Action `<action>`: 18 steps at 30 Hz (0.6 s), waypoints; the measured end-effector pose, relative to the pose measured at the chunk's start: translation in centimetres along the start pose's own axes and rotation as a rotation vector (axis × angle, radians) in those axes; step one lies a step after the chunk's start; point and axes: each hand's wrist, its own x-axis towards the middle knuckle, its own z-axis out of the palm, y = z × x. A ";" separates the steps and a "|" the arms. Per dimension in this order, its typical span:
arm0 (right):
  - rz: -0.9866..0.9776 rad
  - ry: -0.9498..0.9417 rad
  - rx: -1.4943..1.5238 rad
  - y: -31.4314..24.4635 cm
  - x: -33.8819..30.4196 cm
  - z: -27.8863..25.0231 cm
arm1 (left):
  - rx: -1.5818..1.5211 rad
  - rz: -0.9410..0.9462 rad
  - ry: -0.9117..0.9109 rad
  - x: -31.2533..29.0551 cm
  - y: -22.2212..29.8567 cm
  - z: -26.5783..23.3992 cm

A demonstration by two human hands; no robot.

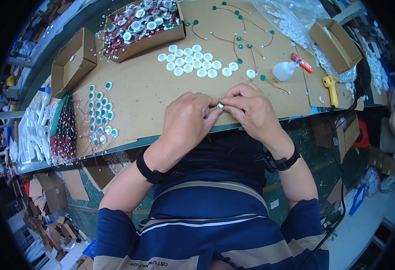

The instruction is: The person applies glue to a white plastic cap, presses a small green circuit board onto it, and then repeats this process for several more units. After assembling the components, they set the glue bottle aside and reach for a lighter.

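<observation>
Close to the table's front edge, my left hand (189, 118) and my right hand (252, 109) meet fingertip to fingertip. Both pinch a small white round piece (220, 105); the fingers cover most of it, so its details are hidden. Just beyond my hands lie several white round caps (188, 59) in loose rows, with a single cap (251, 74) beyond my right hand. Small green discs with thin red wires (240, 39) are scattered farther back. To the left, several white caps with green discs inside (99, 108) lie in columns, wires trailing.
At the back left, a cardboard box (175, 37) overflows with wired discs, beside another open box (73, 63). Bundled red wires (63, 139) and white plastic parts (37, 128) lie far left. A white squeeze bottle (283, 70), red tube (302, 64) and yellow glue gun (330, 89) lie right.
</observation>
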 end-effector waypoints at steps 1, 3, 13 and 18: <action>0.011 -0.019 0.007 0.0 0.1 -0.1 | 0.000 -0.001 0.000 0.0 0.0 0.0; 0.023 -0.040 0.014 0.1 0.3 -0.4 | 0.000 -0.003 0.000 0.0 -0.1 0.0; -0.009 -0.111 0.037 1.0 0.7 -0.8 | -0.017 0.008 0.022 0.0 -0.1 0.1; -0.025 -0.090 -0.001 0.9 0.6 -0.6 | -0.012 -0.003 0.005 0.0 -0.1 0.0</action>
